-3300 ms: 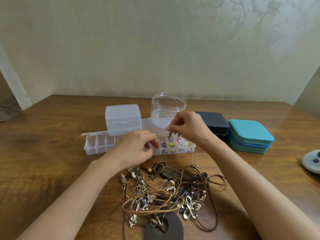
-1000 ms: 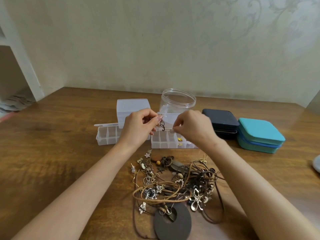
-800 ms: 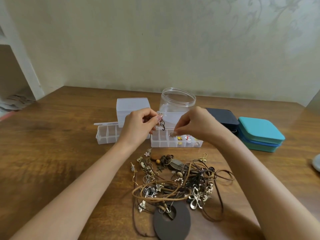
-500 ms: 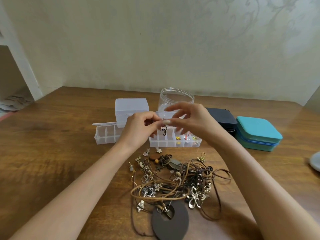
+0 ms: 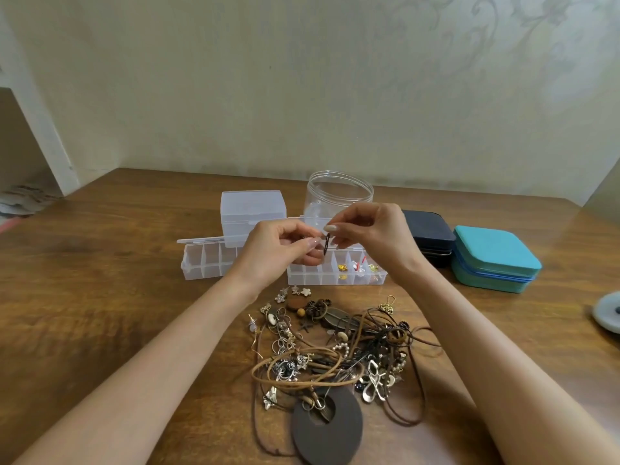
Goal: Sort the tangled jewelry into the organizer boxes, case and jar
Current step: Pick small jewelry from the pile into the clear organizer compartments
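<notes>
My left hand (image 5: 280,251) and my right hand (image 5: 372,234) meet above the long clear organizer box (image 5: 204,263), both pinching a small dark earring (image 5: 326,244) between fingertips. The organizer's right compartments hold a few gold and red pieces (image 5: 352,268). A tangled heap of jewelry (image 5: 335,350) with brown cords and a round brown pendant (image 5: 327,427) lies on the wooden table nearer me. Behind my hands stand a clear jar (image 5: 339,193) and a small closed clear box (image 5: 253,209).
A dark blue case (image 5: 427,229) and a teal case (image 5: 493,260), both closed, sit at the right. A grey round object (image 5: 609,312) lies at the right edge. A wall runs along the table's far edge.
My right hand rose from the organizer's compartments to join my left hand on the dark earring, which my left hand lifted earlier from the box.
</notes>
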Motion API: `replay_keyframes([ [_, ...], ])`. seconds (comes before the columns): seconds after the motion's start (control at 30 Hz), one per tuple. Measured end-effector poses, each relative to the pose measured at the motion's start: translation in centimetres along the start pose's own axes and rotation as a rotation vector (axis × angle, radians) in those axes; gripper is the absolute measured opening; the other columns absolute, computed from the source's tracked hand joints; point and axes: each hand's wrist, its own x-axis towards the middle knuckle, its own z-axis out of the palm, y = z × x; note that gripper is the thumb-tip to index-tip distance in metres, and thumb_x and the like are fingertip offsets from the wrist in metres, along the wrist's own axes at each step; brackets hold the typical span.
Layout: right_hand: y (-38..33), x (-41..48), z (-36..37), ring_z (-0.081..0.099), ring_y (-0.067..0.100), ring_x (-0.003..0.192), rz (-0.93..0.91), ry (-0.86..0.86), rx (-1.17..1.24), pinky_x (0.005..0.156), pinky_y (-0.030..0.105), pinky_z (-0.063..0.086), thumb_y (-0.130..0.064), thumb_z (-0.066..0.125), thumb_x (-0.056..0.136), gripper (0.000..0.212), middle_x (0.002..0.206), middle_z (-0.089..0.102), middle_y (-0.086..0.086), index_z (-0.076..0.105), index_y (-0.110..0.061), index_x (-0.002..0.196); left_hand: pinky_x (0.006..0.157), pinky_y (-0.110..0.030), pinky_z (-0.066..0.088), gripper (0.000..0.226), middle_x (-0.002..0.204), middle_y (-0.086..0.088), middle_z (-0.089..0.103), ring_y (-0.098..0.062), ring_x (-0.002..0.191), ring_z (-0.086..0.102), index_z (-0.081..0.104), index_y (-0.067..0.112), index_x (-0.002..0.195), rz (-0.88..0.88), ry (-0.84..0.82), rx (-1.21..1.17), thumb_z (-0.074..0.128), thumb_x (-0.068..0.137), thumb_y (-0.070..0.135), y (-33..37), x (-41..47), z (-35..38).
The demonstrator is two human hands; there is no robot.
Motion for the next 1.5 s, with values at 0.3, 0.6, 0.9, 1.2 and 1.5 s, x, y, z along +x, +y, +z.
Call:
replay_keyframes([
  [0.3, 1.1, 0.2, -0.1, 0.070, 0.013, 0.068, -0.047, 0.010, -0.212, 0.068, 0.021, 0.058, -0.005, 0.069, 0.085, 0.004, 0.078, 0.071, 0.007, 0.066, -0.002, 0.085, 0.056, -0.016, 0.049, 0.010, 0.079, -0.002, 0.074, -0.001, 0.057, 0.063, 0.060, 0.008, 0.087, 0.100, 0.190, 0.237, 0.067, 0.084, 0.013, -0.7, 0.4, -0.3],
  [0.6, 1.5, 0.1, 0.5, 0.060, -0.001, 0.068, -0.084, -0.150, -0.489, 0.068, 0.012, 0.052, -0.007, 0.066, 0.087, 0.006, 0.080, 0.065, -0.003, 0.068, -0.013, 0.088, 0.062, -0.007, 0.041, 0.007, 0.072, 0.009, 0.064, 0.005, 0.068, 0.056, 0.065, 0.016, 0.078, 0.138, 0.200, 0.336, 0.072, 0.080, 0.018, -0.9, 0.5, 0.1],
  [0.9, 0.0, -0.4, 0.7, 0.070, 0.009, 0.074, -0.057, -0.189, -0.130, 0.070, 0.020, 0.056, -0.010, 0.073, 0.080, 0.026, 0.085, 0.072, 0.002, 0.068, -0.013, 0.105, 0.061, -0.013, 0.051, 0.012, 0.079, -0.003, 0.071, -0.004, 0.070, 0.066, 0.061, 0.015, 0.088, 0.072, 0.209, 0.203, 0.071, 0.081, 0.014, -0.6, 0.3, 0.6],
  [1.2, 1.5, 0.0, 0.9, 0.064, 0.000, 0.060, -0.041, 0.021, -0.292, 0.062, 0.008, 0.050, -0.009, 0.071, 0.083, 0.013, 0.077, 0.070, 0.001, 0.074, -0.005, 0.095, 0.063, -0.026, 0.046, 0.017, 0.076, 0.009, 0.064, -0.011, 0.074, 0.060, 0.058, 0.023, 0.082, 0.085, 0.297, 0.900, 0.064, 0.086, 0.038, 0.2, -0.2, -0.7],
  [1.5, 2.1, 0.0, 1.7, 0.063, 0.007, 0.071, -0.001, -0.037, -0.425, 0.070, 0.018, 0.054, -0.004, 0.072, 0.080, 0.010, 0.078, 0.065, -0.002, 0.069, -0.010, 0.088, 0.072, -0.029, 0.044, 0.032, 0.088, 0.004, 0.067, -0.015, 0.089, 0.060, 0.067, 0.020, 0.089, -0.234, -0.078, 1.102, 0.075, 0.072, 0.046, -0.3, -0.6, -0.6],
])
